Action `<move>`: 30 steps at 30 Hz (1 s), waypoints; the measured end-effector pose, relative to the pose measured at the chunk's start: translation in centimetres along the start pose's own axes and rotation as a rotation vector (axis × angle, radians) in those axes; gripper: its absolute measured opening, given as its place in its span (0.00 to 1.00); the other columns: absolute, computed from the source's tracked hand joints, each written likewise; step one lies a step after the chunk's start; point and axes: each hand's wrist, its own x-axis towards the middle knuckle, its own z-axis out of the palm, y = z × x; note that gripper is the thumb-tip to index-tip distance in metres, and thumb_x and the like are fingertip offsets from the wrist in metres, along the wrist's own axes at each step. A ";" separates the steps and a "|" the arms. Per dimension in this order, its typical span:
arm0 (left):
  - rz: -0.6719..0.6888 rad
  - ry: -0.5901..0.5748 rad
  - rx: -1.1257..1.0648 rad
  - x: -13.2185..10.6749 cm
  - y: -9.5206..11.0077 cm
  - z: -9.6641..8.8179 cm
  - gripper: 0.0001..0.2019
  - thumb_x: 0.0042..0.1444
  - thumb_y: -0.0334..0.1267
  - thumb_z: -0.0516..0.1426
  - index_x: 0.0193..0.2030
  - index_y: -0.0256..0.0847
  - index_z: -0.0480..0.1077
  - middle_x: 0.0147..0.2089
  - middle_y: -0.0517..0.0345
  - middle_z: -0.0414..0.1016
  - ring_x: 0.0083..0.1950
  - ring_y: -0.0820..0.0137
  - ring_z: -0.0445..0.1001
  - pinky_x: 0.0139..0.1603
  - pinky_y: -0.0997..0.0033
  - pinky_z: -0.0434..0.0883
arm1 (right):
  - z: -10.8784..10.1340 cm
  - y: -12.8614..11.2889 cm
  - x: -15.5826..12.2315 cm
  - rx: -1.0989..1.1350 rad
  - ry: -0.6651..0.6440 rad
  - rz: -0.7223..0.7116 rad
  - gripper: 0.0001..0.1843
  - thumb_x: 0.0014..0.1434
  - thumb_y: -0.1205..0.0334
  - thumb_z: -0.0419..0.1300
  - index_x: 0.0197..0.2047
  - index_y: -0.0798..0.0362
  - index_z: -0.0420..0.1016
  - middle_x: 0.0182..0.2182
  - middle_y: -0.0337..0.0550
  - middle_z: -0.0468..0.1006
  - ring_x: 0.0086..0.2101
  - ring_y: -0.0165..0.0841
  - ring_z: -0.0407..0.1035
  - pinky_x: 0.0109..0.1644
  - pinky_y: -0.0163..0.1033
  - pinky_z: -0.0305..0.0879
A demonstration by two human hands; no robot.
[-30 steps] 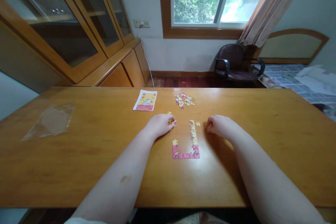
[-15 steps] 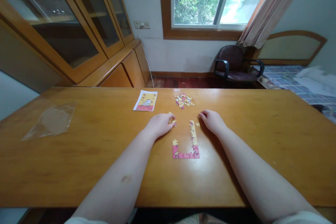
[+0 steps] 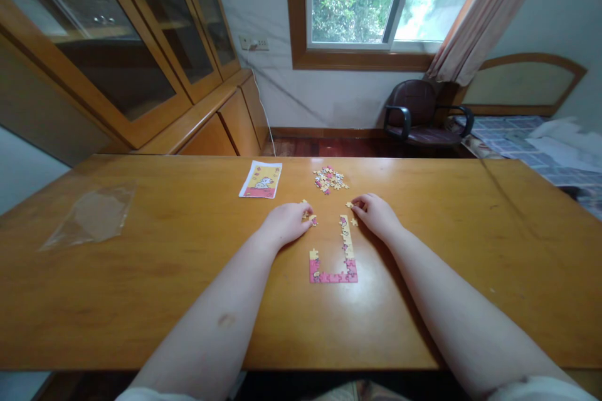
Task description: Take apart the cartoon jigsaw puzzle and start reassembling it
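A partly joined jigsaw border, pink along the bottom and yellow up the right side, lies on the wooden table. My right hand rests just right of the border's top end, fingers pinched on a small yellow puzzle piece. Another loose piece lies beside that hand. My left hand sits curled on the table left of the border, its fingertips on a few small yellow pieces. A heap of loose pieces lies farther back.
A picture card lies at the back centre-left of the table. A clear plastic bag rests at the far left. Beyond the table stand wooden cabinets, a dark armchair under the window, and a bed at right.
My right hand has moved left and away from me, from the open table right of the border to its top end, carrying a small piece. My left hand has stayed put.
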 end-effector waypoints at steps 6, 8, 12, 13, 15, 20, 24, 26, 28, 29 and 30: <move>-0.022 -0.010 -0.006 -0.1 0.3 -0.3 0.14 0.56 0.49 0.54 0.47 0.50 0.71 0.45 0.56 0.78 0.45 0.63 0.76 0.42 0.69 0.69 | 0.0 -0.3 0.1 0.023 -0.046 0.023 0.09 0.57 0.57 0.60 0.39 0.50 0.78 0.36 0.42 0.76 0.34 0.30 0.69 0.39 0.33 0.61; -0.026 -0.011 -0.010 -0.2 0.4 -0.5 0.14 0.56 0.49 0.54 0.47 0.49 0.71 0.45 0.56 0.78 0.45 0.62 0.76 0.42 0.68 0.70 | -0.1 -0.6 0.4 0.011 -0.077 0.079 0.08 0.57 0.57 0.60 0.38 0.51 0.78 0.35 0.42 0.77 0.34 0.30 0.70 0.38 0.33 0.61; -0.037 -0.019 -0.014 -0.3 0.7 -0.7 0.14 0.56 0.48 0.54 0.46 0.49 0.71 0.46 0.55 0.78 0.46 0.62 0.76 0.43 0.68 0.70 | -0.3 -1.9 1.7 -0.026 -0.204 0.160 0.07 0.55 0.59 0.62 0.34 0.53 0.77 0.32 0.43 0.78 0.30 0.30 0.70 0.33 0.33 0.59; -0.037 -0.021 -0.012 -0.4 0.7 -0.7 0.14 0.56 0.48 0.54 0.46 0.49 0.71 0.46 0.55 0.78 0.46 0.62 0.76 0.44 0.67 0.70 | -0.2 -2.2 2.0 -0.030 -0.232 0.167 0.06 0.53 0.61 0.63 0.33 0.54 0.76 0.31 0.43 0.79 0.29 0.30 0.70 0.32 0.32 0.59; -0.032 -0.021 -0.007 -0.4 0.7 -0.7 0.14 0.56 0.49 0.54 0.47 0.49 0.72 0.46 0.54 0.78 0.47 0.61 0.76 0.44 0.67 0.70 | 0.1 -2.8 2.7 -0.010 -0.254 0.152 0.05 0.50 0.62 0.65 0.31 0.54 0.76 0.29 0.41 0.79 0.28 0.30 0.70 0.30 0.32 0.58; -0.012 -0.029 -0.005 -0.3 0.7 -0.5 0.14 0.56 0.48 0.54 0.47 0.49 0.72 0.47 0.55 0.78 0.47 0.61 0.76 0.45 0.67 0.70 | 1.0 -4.1 2.5 0.183 -0.153 0.128 0.04 0.50 0.62 0.63 0.30 0.53 0.75 0.24 0.36 0.77 0.24 0.27 0.67 0.28 0.31 0.58; -0.008 -0.023 0.001 -0.2 0.6 -0.3 0.14 0.56 0.48 0.54 0.47 0.50 0.72 0.46 0.56 0.78 0.47 0.61 0.76 0.45 0.65 0.71 | 0.8 -5.3 1.6 0.319 -0.147 0.048 0.05 0.50 0.61 0.63 0.30 0.53 0.77 0.26 0.37 0.78 0.26 0.27 0.68 0.31 0.31 0.60; -0.006 -0.019 -0.002 -0.2 0.5 -0.2 0.14 0.56 0.48 0.54 0.47 0.50 0.72 0.47 0.56 0.78 0.47 0.61 0.76 0.46 0.66 0.71 | 0.7 -5.8 1.2 0.355 -0.177 0.021 0.05 0.51 0.62 0.62 0.32 0.53 0.79 0.27 0.38 0.79 0.27 0.27 0.68 0.32 0.31 0.61; -0.005 -0.017 -0.008 -0.2 0.5 -0.1 0.14 0.56 0.48 0.54 0.47 0.50 0.72 0.47 0.56 0.78 0.47 0.61 0.76 0.45 0.66 0.71 | 0.8 -6.2 1.0 0.344 -0.227 -0.007 0.06 0.52 0.62 0.62 0.33 0.52 0.80 0.27 0.38 0.79 0.28 0.28 0.69 0.33 0.32 0.61; -0.004 -0.017 -0.010 -0.2 0.5 -0.1 0.14 0.56 0.48 0.54 0.47 0.50 0.72 0.47 0.55 0.78 0.47 0.61 0.76 0.45 0.66 0.71 | 0.9 -6.3 0.9 0.330 -0.250 -0.019 0.07 0.52 0.61 0.62 0.34 0.51 0.80 0.28 0.38 0.79 0.28 0.29 0.69 0.33 0.32 0.61; -0.004 -0.017 -0.012 -0.2 0.5 -0.1 0.14 0.56 0.48 0.54 0.47 0.50 0.71 0.47 0.55 0.78 0.47 0.60 0.76 0.45 0.66 0.71 | 1.1 -6.4 0.9 0.315 -0.268 -0.031 0.07 0.52 0.61 0.62 0.34 0.51 0.81 0.28 0.38 0.79 0.29 0.29 0.69 0.33 0.32 0.61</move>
